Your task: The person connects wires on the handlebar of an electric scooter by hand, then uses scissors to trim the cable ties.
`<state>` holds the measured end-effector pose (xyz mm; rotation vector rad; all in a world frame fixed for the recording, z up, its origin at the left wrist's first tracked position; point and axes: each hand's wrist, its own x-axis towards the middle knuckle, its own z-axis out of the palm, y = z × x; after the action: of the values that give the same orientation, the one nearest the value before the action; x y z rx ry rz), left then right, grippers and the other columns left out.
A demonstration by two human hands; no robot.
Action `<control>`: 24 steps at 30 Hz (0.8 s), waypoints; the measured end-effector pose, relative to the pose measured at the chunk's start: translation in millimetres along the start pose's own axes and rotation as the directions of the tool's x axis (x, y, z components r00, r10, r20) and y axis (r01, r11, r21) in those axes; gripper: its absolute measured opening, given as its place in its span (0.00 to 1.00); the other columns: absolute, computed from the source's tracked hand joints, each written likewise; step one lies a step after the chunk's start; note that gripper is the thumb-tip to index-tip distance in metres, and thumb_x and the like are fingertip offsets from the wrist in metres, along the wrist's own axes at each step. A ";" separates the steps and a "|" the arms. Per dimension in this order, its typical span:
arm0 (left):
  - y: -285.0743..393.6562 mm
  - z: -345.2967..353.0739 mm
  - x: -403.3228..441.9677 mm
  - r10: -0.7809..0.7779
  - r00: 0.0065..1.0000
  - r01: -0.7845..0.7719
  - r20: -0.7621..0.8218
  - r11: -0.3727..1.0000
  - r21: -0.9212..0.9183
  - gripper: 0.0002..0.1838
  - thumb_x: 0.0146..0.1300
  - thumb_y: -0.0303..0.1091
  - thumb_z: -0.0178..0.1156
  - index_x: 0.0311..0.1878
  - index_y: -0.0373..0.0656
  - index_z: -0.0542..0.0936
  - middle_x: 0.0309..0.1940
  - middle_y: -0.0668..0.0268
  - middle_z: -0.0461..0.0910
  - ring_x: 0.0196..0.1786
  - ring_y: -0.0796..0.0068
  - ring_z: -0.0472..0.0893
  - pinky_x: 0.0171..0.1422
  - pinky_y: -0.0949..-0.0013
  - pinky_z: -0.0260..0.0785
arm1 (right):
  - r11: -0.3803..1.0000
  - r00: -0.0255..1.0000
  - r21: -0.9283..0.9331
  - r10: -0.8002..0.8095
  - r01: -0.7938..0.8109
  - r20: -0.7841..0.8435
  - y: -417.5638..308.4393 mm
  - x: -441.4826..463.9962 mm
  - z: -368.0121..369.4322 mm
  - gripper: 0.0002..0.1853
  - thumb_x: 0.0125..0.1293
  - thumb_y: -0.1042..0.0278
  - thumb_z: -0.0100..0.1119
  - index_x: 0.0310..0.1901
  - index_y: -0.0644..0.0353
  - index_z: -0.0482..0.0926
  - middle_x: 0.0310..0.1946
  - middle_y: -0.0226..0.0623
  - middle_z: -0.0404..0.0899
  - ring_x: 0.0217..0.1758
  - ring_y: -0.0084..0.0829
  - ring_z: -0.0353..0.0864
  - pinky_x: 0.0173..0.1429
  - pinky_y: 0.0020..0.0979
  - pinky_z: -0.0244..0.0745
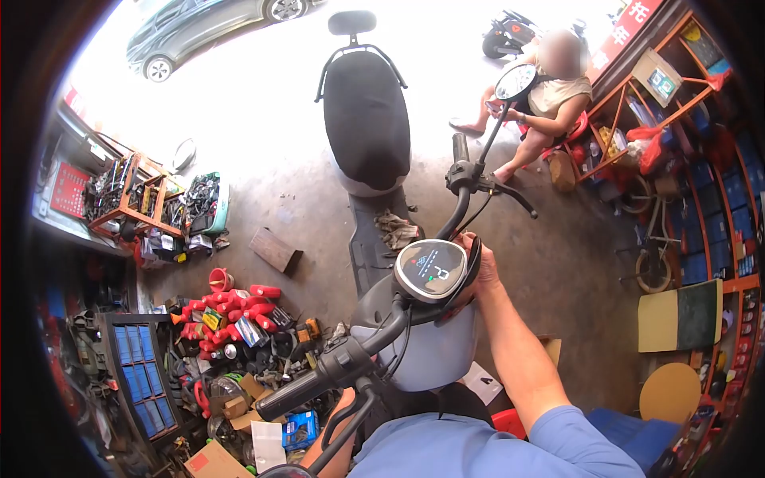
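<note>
An electric scooter faces me, with its lit round dashboard (431, 271) in the middle of the handlebar. My right hand (482, 267) is at the dashboard's right side, fingers curled around the edge of a black trim piece (473, 261). Part of those fingers is hidden behind it. Below the dashboard is the scooter's pale front panel (430, 358). My left forearm (339, 426) reaches up beneath the left handlebar grip (299, 394); the scooter's front hides the left hand. A crumpled rag (396, 229) lies on the footboard (368, 259), ahead of the black seat (368, 119).
Red bottles (231, 315), boxes and loose parts are heaped at left. A wooden block (275, 249) lies on the floor. Another person (558, 103) sits at upper right behind the mirror (515, 82). Shelves (717, 215) line the right side; a car (215, 32) stands outside.
</note>
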<state>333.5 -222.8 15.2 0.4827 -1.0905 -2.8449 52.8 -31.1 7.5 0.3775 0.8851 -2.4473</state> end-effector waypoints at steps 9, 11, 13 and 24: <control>43.0 79.4 -0.4 -0.054 0.933 0.150 -0.355 0.956 0.250 0.11 0.56 0.35 0.65 0.25 0.49 0.71 0.18 0.81 0.63 0.18 0.89 0.62 0.20 0.82 0.55 | 0.999 0.997 0.002 -0.036 0.035 0.062 1.4 -1.2 -2.6 0.02 0.63 0.72 0.60 0.34 0.56 0.76 0.37 0.36 0.82 0.30 0.29 0.82 0.32 0.30 0.79; 42.5 78.6 -0.6 -0.052 0.935 0.151 -0.352 0.954 0.259 0.11 0.57 0.35 0.65 0.25 0.50 0.71 0.18 0.81 0.64 0.19 0.89 0.63 0.21 0.82 0.55 | 0.999 0.995 0.029 -0.032 0.029 0.095 3.0 1.3 -8.0 0.02 0.63 0.72 0.60 0.34 0.56 0.76 0.38 0.36 0.82 0.29 0.29 0.82 0.32 0.30 0.79; 41.2 76.6 -0.8 -0.050 0.936 0.151 -0.348 0.951 0.269 0.11 0.57 0.35 0.65 0.25 0.50 0.71 0.18 0.81 0.64 0.20 0.89 0.63 0.22 0.82 0.56 | 0.998 0.993 0.057 -0.042 0.036 0.112 5.4 3.3 -11.5 0.02 0.63 0.72 0.60 0.34 0.56 0.76 0.36 0.37 0.82 0.29 0.29 0.82 0.33 0.30 0.80; 8.4 29.2 -9.5 -0.023 0.935 0.137 -0.353 0.943 0.302 0.11 0.59 0.34 0.64 0.26 0.50 0.72 0.19 0.80 0.65 0.22 0.89 0.64 0.26 0.81 0.58 | 0.992 0.996 0.085 -0.088 0.088 -0.002 8.3 -1.6 -2.7 0.02 0.62 0.72 0.58 0.34 0.59 0.75 0.32 0.39 0.83 0.33 0.30 0.84 0.38 0.27 0.81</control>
<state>333.1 -208.8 43.8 1.0274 -1.4892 -2.5045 58.9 -34.2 1.8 0.3737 0.8144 -2.5723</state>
